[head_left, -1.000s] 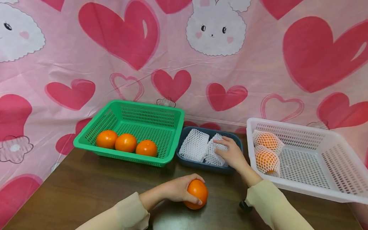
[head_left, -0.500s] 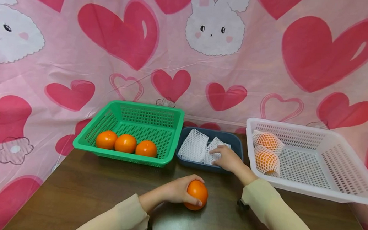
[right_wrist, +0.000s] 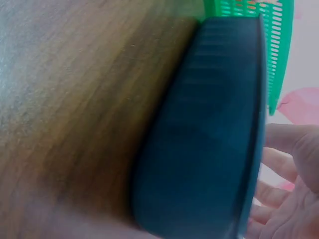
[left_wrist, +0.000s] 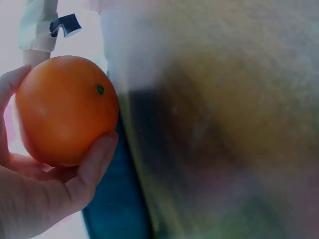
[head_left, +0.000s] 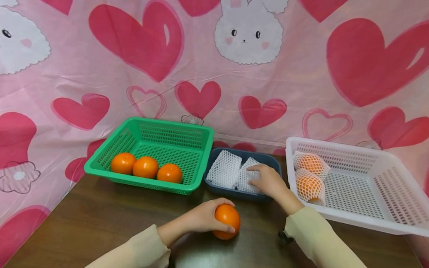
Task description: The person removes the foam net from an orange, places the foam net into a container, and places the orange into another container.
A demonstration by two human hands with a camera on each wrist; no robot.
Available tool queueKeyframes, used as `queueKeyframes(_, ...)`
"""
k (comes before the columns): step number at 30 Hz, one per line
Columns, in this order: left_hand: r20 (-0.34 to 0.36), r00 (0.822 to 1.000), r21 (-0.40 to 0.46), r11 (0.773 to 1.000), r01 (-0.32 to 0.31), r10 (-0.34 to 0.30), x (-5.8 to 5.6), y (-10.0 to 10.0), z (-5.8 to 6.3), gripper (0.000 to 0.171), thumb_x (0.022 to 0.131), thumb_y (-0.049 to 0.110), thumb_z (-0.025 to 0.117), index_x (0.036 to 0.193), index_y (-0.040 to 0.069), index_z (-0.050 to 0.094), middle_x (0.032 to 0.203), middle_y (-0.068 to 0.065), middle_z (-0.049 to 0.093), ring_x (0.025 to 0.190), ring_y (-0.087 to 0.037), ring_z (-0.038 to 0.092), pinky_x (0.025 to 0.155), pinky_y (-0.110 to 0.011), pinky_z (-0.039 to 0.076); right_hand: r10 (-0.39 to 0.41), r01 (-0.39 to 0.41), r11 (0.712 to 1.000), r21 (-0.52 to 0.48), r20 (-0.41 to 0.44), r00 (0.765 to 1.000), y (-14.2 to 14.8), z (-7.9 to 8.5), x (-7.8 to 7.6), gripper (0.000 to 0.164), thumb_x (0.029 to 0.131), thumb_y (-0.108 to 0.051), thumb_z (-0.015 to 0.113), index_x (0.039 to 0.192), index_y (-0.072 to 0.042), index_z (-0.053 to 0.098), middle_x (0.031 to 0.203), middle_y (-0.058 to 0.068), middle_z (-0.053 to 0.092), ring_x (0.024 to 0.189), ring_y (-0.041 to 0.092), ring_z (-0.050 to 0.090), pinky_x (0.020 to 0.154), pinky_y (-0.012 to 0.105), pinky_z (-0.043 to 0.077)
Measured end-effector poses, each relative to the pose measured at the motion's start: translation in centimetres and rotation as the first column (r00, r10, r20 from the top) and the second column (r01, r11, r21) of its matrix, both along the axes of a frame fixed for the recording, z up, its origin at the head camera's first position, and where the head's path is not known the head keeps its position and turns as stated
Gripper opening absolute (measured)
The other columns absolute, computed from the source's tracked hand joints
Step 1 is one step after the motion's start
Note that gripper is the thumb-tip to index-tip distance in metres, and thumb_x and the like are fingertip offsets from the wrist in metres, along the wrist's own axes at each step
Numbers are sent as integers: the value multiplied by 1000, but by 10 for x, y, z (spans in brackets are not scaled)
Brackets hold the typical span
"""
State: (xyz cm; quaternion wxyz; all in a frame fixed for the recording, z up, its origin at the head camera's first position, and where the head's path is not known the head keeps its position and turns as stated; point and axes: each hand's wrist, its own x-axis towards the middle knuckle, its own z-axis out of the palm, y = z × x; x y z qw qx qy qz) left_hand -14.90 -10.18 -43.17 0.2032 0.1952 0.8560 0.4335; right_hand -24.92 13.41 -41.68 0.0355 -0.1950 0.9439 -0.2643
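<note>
My left hand point(head_left: 205, 217) grips a bare orange point(head_left: 228, 221) over the table's middle, thumb on its near side. In the left wrist view, the orange point(left_wrist: 70, 112) shows its small green stem spot. My right hand point(head_left: 271, 183) reaches into a dark blue tray point(head_left: 247, 196), its fingers over a white foam fruit net point(head_left: 246, 178). A second foam net point(head_left: 224, 170) lies flat to its left. From the right wrist, the tray's side point(right_wrist: 204, 134) hides the nets, while the fingers point(right_wrist: 279, 164) look spread behind its rim.
A green basket point(head_left: 173, 187) at left holds three bare oranges point(head_left: 145, 167). The white basket point(head_left: 365, 225) at right contains two oranges in foam nets point(head_left: 309, 186). Behind everything hangs a pink heart-patterned cloth point(head_left: 199, 37). The table point(head_left: 119, 214) is brown wood.
My right hand drew slightly back from the net, then returned over it, and the net shifted a little. The left hand and its orange have moved slightly away from me.
</note>
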Motion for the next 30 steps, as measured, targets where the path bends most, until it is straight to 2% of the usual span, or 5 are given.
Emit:
queueKeyframes(11,-25,999,56,998,-42,44,12,-22,30,65,84,33,83,138,9,58,121,-5,63,97,-21,60,81,-39,56,-19,15,986,-164,-26,999,-7,19,10,54,97,-16,71,146,1,53,137,23,61,118,42,62,93,54,54)
queueKeyframes(18,-95,992,95,992,-80,89,14,-37,52,66,85,32,83,141,10,56,128,-8,60,104,-26,58,82,-42,57,27,-6,953,-304,64,998,-19,20,14,54,97,-14,70,145,2,53,128,22,65,112,40,66,91,49,56)
queueKeyframes(20,-112,988,98,991,-92,103,13,-41,59,66,86,31,83,141,9,55,130,-9,59,105,-26,58,81,-42,57,52,-8,929,-371,109,993,-24,17,14,53,97,-14,69,144,4,53,125,23,66,110,40,67,90,48,57)
queueKeyframes(25,-152,976,83,986,-144,155,5,-50,75,66,87,31,82,143,11,54,132,-9,59,105,-27,59,82,-42,57,122,38,835,-549,251,960,-39,10,16,51,99,-8,67,144,9,50,125,28,65,107,40,69,84,45,59)
queueKeyframes(30,-188,958,66,976,-208,217,-6,-61,86,67,88,32,81,144,10,53,132,-12,60,104,-29,60,83,-45,57,157,107,756,-646,337,928,-56,7,21,49,100,-5,64,144,10,50,123,29,64,104,37,70,83,42,59)
